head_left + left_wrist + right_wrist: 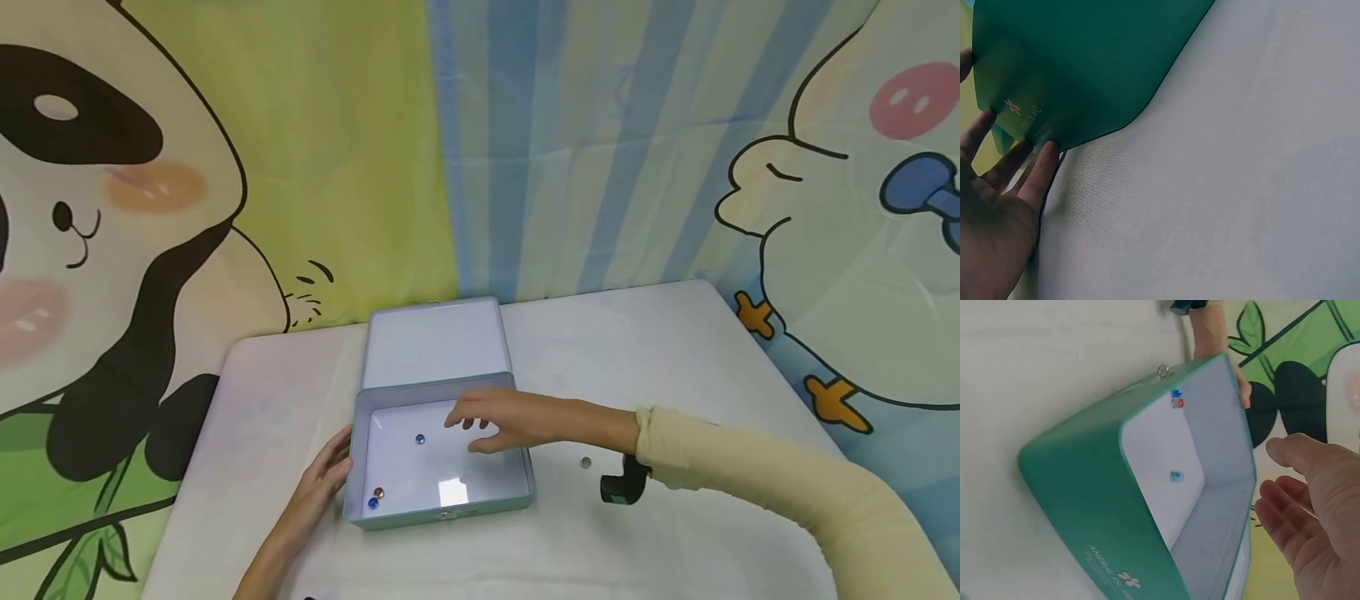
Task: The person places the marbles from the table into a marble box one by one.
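A green metal box (442,512) with a pale inside lies with its lid (438,343) folded back. On its floor are a light blue glass marble (420,439), an orange one (378,492) and a dark blue one (373,503), the last two side by side at the near left corner. My right hand (498,417) hovers over the box, thumb apart from its loosely bent fingers, holding nothing. Against the box's left wall rests my left hand (326,479); the left wrist view shows its extended fingertips (1050,153) on the green side (1085,69).
A clear greenish marble (586,462) lies on the white tablecloth (615,358) right of the box, near the black wrist camera (626,483) on the right forearm. Behind the table hangs a cartoon-printed curtain (360,167).
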Demonstrator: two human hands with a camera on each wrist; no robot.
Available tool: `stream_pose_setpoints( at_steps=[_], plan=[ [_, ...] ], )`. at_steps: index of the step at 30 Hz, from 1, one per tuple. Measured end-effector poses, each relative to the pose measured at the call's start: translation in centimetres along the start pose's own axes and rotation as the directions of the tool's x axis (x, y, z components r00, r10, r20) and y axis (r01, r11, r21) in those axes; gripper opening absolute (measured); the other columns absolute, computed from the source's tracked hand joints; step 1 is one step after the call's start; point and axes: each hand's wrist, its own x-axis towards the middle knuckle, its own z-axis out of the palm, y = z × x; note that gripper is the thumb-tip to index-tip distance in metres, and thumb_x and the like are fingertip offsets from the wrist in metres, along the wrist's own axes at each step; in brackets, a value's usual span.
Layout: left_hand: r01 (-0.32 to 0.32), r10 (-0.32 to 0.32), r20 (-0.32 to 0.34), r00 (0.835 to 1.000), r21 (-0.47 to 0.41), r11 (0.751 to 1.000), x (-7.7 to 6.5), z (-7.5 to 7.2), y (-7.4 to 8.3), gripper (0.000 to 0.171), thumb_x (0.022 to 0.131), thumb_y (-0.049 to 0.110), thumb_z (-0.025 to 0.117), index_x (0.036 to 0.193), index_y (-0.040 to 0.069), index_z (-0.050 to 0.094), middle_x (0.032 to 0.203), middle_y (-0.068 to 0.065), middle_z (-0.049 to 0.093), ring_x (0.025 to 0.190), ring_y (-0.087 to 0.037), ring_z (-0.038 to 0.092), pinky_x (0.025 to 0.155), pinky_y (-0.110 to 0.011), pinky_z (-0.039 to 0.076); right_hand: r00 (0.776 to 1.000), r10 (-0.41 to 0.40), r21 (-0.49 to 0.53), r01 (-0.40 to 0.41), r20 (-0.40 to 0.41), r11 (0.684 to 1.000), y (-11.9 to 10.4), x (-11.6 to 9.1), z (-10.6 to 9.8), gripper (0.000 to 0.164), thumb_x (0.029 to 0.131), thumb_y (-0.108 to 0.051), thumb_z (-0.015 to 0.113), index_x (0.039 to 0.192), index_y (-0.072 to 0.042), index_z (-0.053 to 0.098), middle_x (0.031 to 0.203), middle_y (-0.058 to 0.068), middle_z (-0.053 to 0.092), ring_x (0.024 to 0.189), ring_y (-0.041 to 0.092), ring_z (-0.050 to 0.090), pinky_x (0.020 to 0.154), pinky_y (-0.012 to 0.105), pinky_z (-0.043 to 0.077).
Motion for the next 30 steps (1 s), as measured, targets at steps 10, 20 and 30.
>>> stream_pose_setpoints(
  at_steps=[10, 20, 30],
  plan=[
    [0.006, -0.006, -0.005, 1.000, 0.015, 1.000, 0.0, 0.0, 0.5, 0.054, 0.104, 0.026, 0.038, 0.155, 0.023, 0.021, 0.160, -0.013, 0.024, 0.133, -0.004, 0.037, 0.111, -0.059, 0.031, 0.983, 0.040, 0.054, -0.031, -0.181, 0.998, -1.7, -7.2, -1.5, 0.036, 0.090, -0.016, 0.068, 0.125, -0.018, 0.057, 0.120, -0.007, 0.058, 0.103, 0.004, 0.059, 0.086, 0.017, 0.053],
    [0.021, -0.021, -0.012, 1.000, 0.019, 1.000, -0.2, 0.3, 0.8, 0.054, 0.104, 0.026, 0.038, 0.155, 0.021, 0.021, 0.159, -0.014, 0.025, 0.120, 0.015, 0.036, 0.103, -0.023, 0.042, 0.954, 0.140, 0.035, -0.135, -0.266, 0.990, -0.6, -13.1, -1.5, 0.036, 0.087, -0.015, 0.072, 0.120, -0.022, 0.060, 0.115, -0.007, 0.062, 0.094, 0.005, 0.060, 0.078, 0.022, 0.056],
    [0.027, -0.027, -0.012, 1.000, 0.009, 1.000, -0.1, 0.4, 0.8, 0.055, 0.104, 0.026, 0.038, 0.155, 0.020, 0.020, 0.159, -0.016, 0.025, 0.119, 0.016, 0.036, 0.093, -0.008, 0.037, 0.918, 0.264, 0.033, -0.266, -0.295, 0.963, 0.0, -17.6, -0.9, 0.033, 0.085, -0.014, 0.074, 0.115, -0.021, 0.063, 0.111, -0.005, 0.065, 0.094, 0.004, 0.061, 0.071, 0.019, 0.054]
  ],
)
